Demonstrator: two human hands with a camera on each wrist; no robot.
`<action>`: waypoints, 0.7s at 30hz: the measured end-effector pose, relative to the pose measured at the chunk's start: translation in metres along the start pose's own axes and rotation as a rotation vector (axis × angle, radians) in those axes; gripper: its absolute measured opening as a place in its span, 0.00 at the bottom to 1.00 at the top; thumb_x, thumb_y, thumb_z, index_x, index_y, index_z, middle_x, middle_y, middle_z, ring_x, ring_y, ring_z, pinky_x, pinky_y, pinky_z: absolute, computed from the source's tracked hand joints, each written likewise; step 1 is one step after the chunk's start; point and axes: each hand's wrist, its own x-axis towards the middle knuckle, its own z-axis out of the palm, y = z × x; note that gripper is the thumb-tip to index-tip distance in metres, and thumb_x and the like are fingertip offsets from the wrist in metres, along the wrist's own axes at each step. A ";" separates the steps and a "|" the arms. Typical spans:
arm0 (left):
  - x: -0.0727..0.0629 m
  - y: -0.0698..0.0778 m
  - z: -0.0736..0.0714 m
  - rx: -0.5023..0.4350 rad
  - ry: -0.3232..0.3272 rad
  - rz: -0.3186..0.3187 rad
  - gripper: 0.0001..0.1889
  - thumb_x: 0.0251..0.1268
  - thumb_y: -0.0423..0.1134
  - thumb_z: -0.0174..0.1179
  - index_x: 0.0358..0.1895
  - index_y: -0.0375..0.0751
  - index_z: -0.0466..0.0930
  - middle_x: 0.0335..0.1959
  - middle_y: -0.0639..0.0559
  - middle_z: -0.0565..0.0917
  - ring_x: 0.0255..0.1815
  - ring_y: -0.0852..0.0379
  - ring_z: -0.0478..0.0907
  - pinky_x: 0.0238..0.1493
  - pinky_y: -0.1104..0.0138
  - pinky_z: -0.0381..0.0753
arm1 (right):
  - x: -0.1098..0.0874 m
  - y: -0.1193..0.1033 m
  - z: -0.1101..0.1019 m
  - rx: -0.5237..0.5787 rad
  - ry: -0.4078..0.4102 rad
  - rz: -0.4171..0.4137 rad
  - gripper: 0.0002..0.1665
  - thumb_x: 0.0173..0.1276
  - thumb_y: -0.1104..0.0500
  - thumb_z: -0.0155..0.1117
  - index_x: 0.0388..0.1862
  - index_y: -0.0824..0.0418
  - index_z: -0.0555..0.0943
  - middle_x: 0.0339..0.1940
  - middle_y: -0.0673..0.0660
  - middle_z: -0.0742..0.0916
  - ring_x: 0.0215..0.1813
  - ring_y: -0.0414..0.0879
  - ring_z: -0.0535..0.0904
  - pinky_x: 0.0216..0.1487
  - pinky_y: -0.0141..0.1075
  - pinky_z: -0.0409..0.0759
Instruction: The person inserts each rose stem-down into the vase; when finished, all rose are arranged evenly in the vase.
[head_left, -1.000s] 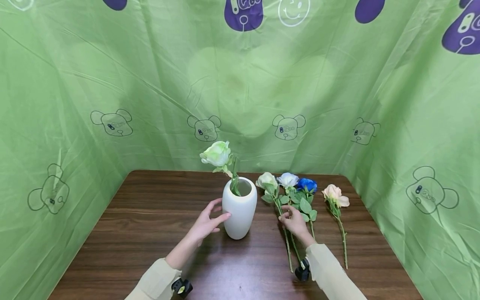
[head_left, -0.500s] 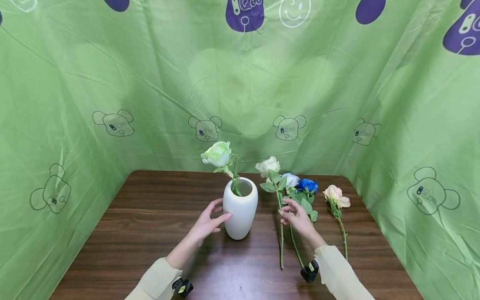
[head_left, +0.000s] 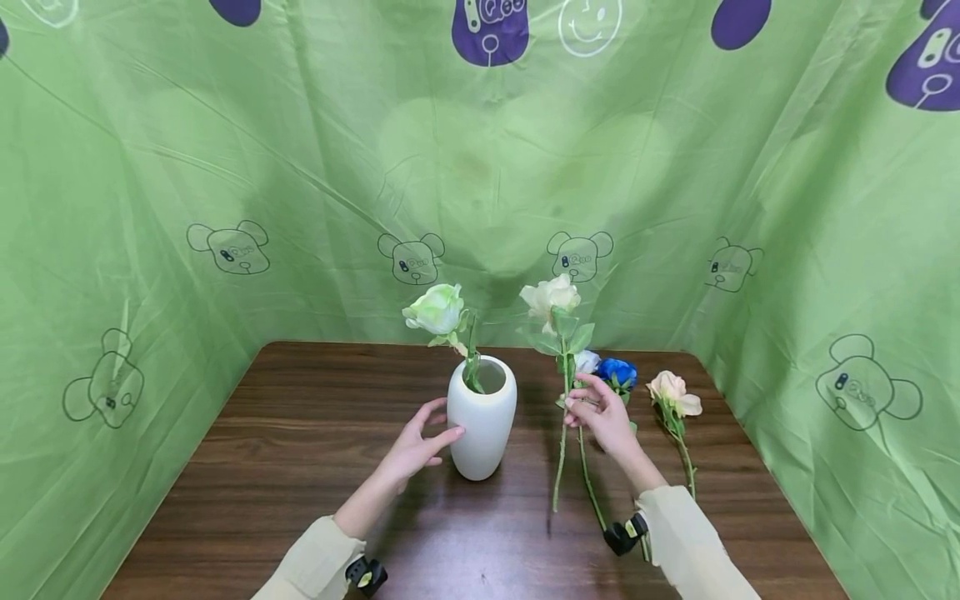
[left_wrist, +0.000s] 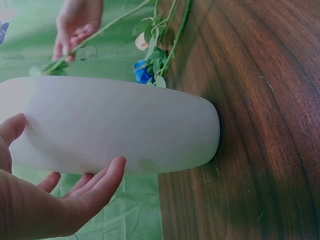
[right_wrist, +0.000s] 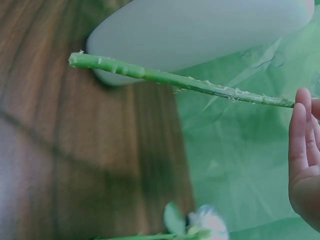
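Note:
In the head view, my left hand (head_left: 411,446) is at the left side of a white vase (head_left: 482,433), its thumb against the front and its other fingers spread toward the back. Those fingers look relaxed in the left wrist view. A pale green rose (head_left: 437,310) stands in the vase, leaning left. My right hand (head_left: 606,421) pinches the stem of a cream-white rose (head_left: 551,300) between thumb and fingertips, right of the vase. The rose is upright, its cut stem end (right_wrist: 82,60) raised off the wood in the right wrist view.
Behind the right hand lie a blue rose (head_left: 617,372) and a pale lilac-white rose (head_left: 587,361), partly hidden. A pink rose (head_left: 673,393) lies farther right. Green cloth (head_left: 480,192) surrounds the brown wooden table (head_left: 300,442) at the back and sides.
My right hand has lifted the cream-white rose off the table, bringing it up and more upright. The left hand has stayed at the vase.

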 end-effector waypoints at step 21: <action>-0.014 0.023 0.004 0.002 -0.006 0.003 0.30 0.57 0.39 0.60 0.61 0.39 0.59 0.55 0.34 0.66 0.49 0.40 0.69 0.36 0.53 0.75 | 0.022 -0.084 0.044 0.676 0.258 -0.051 0.20 0.60 0.77 0.50 0.48 0.60 0.65 0.31 0.58 0.80 0.23 0.43 0.76 0.27 0.29 0.76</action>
